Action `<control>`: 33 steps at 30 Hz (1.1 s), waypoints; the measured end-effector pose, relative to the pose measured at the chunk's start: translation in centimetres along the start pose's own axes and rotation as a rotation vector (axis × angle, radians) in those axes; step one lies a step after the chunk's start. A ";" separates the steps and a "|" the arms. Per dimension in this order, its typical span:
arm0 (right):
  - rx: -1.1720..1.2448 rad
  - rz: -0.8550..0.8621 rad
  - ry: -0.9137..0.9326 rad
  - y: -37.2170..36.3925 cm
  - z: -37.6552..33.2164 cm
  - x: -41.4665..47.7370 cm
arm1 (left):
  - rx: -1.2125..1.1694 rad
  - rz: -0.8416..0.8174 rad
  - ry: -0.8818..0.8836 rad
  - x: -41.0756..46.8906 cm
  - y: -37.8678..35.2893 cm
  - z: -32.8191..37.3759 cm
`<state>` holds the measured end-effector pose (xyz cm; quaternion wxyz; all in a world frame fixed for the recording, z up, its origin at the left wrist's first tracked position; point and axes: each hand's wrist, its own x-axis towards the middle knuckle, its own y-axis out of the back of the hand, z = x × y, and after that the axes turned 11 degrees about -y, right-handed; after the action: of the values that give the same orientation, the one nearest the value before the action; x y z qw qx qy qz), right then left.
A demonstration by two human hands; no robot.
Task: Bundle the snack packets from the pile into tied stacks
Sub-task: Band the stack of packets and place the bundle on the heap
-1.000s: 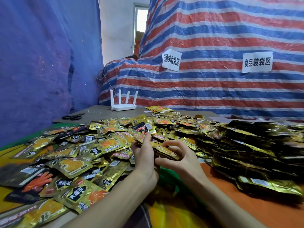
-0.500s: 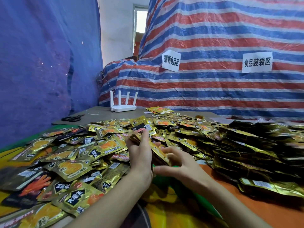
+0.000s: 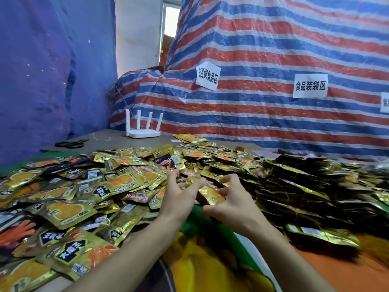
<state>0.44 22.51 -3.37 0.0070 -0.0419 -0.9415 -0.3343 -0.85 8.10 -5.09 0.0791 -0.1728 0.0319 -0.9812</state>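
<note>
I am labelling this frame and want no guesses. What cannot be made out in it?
Head view only.
- Packets between left hand and right hand: fingers cover them; count and any tie unclear.
- Right hand's grip: its curled fingers hide the contact.
- Tied stacks at right: dark, blurred; strings hardly show.
- Third paper sign: cut off by right edge.
- Scissors: too small for detail.

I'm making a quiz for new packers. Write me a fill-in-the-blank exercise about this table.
1. The white router has ___ antennas.
2. The black scissors lie to the ___ of the router.
3. The bundles are heaped on the ___ side of the table.
4. The striped tarp behind the table is red, white and ___.
Missing words: four; left; right; blue.
</note>
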 end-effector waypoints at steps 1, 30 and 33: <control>-0.104 0.080 -0.040 0.3 0.2 0.2 | 0.034 0.030 0.025 0.2 0.2 0.0; -0.241 -0.132 -0.057 -5.9 -6.5 1.4 | 1.511 -0.360 0.073 2.3 16.5 5.6; -0.288 -0.160 -0.046 -8.0 -7.9 2.3 | 1.474 -0.328 0.220 2.1 18.2 2.5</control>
<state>-2.60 11.52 -2.22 -0.0472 0.0250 -0.8841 -0.4643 0.68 -10.32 -3.66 0.0234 0.0206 -0.6496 -0.7596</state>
